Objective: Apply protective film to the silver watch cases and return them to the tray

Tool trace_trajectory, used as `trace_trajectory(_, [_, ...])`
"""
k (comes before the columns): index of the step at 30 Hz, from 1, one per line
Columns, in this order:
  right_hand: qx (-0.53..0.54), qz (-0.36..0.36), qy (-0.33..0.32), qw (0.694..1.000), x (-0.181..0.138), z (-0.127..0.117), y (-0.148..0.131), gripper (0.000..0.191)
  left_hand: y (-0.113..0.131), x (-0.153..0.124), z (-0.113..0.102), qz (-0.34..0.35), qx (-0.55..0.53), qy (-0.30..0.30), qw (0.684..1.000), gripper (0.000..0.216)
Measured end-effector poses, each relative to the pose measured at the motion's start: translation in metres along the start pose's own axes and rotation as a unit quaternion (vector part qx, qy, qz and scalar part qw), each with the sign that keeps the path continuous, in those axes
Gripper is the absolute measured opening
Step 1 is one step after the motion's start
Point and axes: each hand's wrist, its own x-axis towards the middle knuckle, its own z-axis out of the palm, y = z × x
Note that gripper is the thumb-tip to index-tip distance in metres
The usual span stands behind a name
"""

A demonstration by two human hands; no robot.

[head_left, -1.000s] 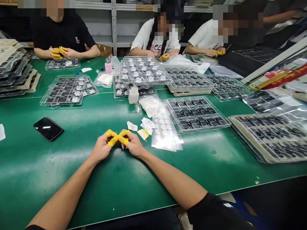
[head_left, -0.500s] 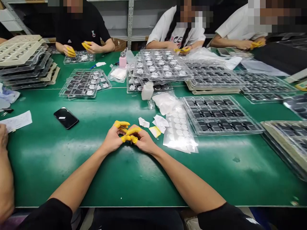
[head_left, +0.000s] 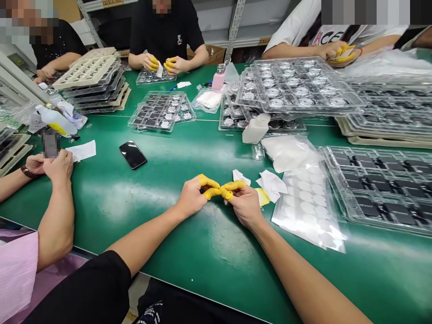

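Observation:
My left hand [head_left: 194, 198] and my right hand [head_left: 248, 207] meet just above the green table [head_left: 162, 216], fingertip to fingertip. Yellow finger cots [head_left: 236, 185] cover the thumb and fingers that show on each. Both hands are closed in a pinch; whatever lies between the tips, if anything, is too small or hidden to make out. Right behind my right hand are crumpled white paper pieces [head_left: 272, 183] and a small yellow-edged packet [head_left: 262, 197]. A clear sheet of round white stickers [head_left: 305, 198] lies to their right.
A black phone [head_left: 132, 154] lies to the left. Trays of black parts [head_left: 381, 184] and stacked clear trays [head_left: 300, 85] stand right and behind. A white bottle [head_left: 255, 128] stands near a white bag [head_left: 290, 150]. Beside me a person's hands [head_left: 56, 164] hold a phone; others work opposite.
My view has turned left, so table items appear farther right. My hands have drawn slightly apart, from overlapping fingers to touching tips. The person at left has come into view.

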Motion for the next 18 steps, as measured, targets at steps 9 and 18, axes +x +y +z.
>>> trace_trajectory(9, [-0.052, -0.045, -0.040, 0.997, -0.006, 0.000, -0.003, 0.033, 0.001, -0.004, 0.002, -0.001, 0.031, 0.034, 0.999, 0.006])
trace_trajectory(18, [-0.054, -0.087, -0.076, 0.992, -0.005, 0.002, -0.008, 0.030, 0.006, -0.015, 0.007, -0.003, -0.044, 0.012, 0.999, 0.021])
